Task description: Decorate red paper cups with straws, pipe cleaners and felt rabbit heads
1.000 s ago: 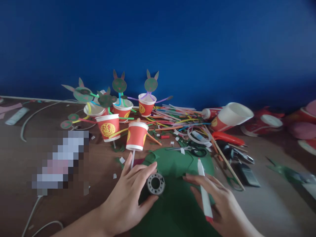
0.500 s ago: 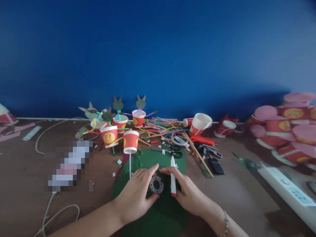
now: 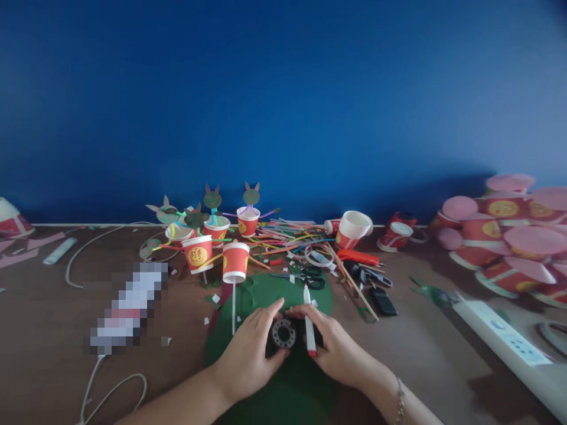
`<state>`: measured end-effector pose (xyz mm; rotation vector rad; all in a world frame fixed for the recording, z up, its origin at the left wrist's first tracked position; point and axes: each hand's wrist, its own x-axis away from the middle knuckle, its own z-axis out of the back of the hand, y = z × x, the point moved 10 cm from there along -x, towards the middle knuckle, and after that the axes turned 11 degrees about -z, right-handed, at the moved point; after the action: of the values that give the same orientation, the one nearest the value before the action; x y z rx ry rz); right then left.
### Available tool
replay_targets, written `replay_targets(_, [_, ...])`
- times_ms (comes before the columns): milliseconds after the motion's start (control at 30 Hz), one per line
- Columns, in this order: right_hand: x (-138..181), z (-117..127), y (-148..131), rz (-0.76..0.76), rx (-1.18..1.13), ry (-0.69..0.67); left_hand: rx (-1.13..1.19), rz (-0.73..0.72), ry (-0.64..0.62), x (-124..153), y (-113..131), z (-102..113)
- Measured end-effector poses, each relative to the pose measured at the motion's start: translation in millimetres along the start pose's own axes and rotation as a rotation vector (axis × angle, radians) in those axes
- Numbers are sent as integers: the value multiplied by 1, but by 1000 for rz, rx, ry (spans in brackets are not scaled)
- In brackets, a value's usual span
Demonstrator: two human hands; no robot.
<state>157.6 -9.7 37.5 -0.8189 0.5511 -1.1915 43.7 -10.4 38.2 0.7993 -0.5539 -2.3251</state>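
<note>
My left hand (image 3: 248, 351) is curled around a round grey ring with small holes around its face (image 3: 275, 335), its thumb below and fingers above. A white marker (image 3: 309, 324) with a red end stands nearly upright in my right hand (image 3: 343, 345), red end down. The right fingertips come close to the ring's top edge; whether they touch it I cannot tell. Both hands are over a green sheet (image 3: 283, 401). Something dark shows beneath the right palm, its kind unclear. Just beyond lie black-handled scissors (image 3: 312, 282).
Red paper cups (image 3: 236, 261) with animal-head figures stand behind. Colourful sticks (image 3: 287, 233) lie piled by the blue wall (image 3: 283, 106). Right are a white cup (image 3: 355, 224), a black key fob (image 3: 383, 301), a power strip (image 3: 500, 330) and stacked red-and-pink cups (image 3: 500, 236).
The camera view has shifted slightly, so the table things sit lower in the picture. Both hands keep their hold on the ring and the marker.
</note>
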Motion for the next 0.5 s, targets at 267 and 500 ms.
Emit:
replay_targets(267, [-1, 1, 2, -3, -8, 11, 45, -10, -9, 1, -1, 1])
replay_targets(500, [-1, 1, -1, 8, 10, 17, 65, -24, -8, 0, 0, 3])
